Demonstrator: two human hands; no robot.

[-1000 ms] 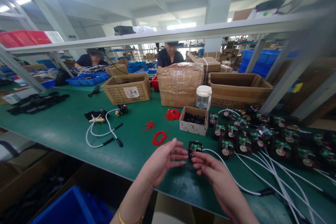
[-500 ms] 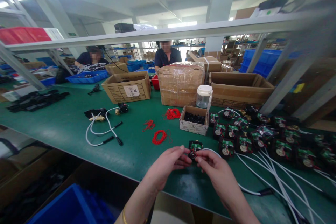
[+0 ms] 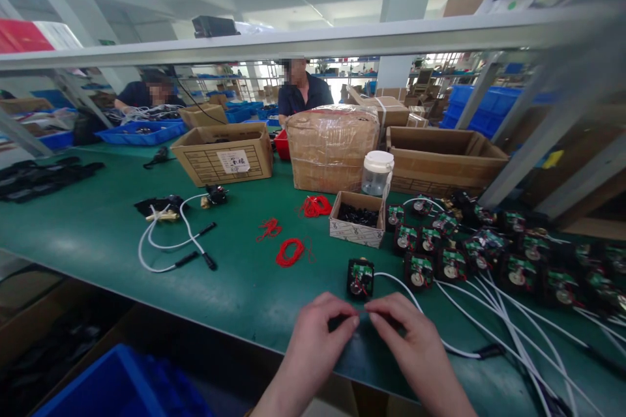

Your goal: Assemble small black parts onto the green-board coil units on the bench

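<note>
Just in front of a small black housing with a green circuit board (image 3: 360, 272), my left hand (image 3: 320, 332) and my right hand (image 3: 408, 332) come close together, fingertips almost meeting. Each pinches thumb against forefinger. Whatever lies between the fingertips is too small to make out. The housing sits on the green table, apart from my fingers, its board facing up. A white cable (image 3: 398, 281) leads from its right side, passes behind my right hand and ends in a black connector (image 3: 490, 351).
Many similar housings (image 3: 452, 264) with white cables fill the right. Red wire bundles (image 3: 290, 252) lie left of a small carton (image 3: 356, 234) of black parts. Cardboard boxes (image 3: 332, 150) and a lidded jar (image 3: 377, 174) stand behind. Two people sit across; a shelf beam (image 3: 293, 45) spans above.
Both hands have drawn back toward me from the housing, which they touched before and which now stands free. The view has tilted and shifted slightly.
</note>
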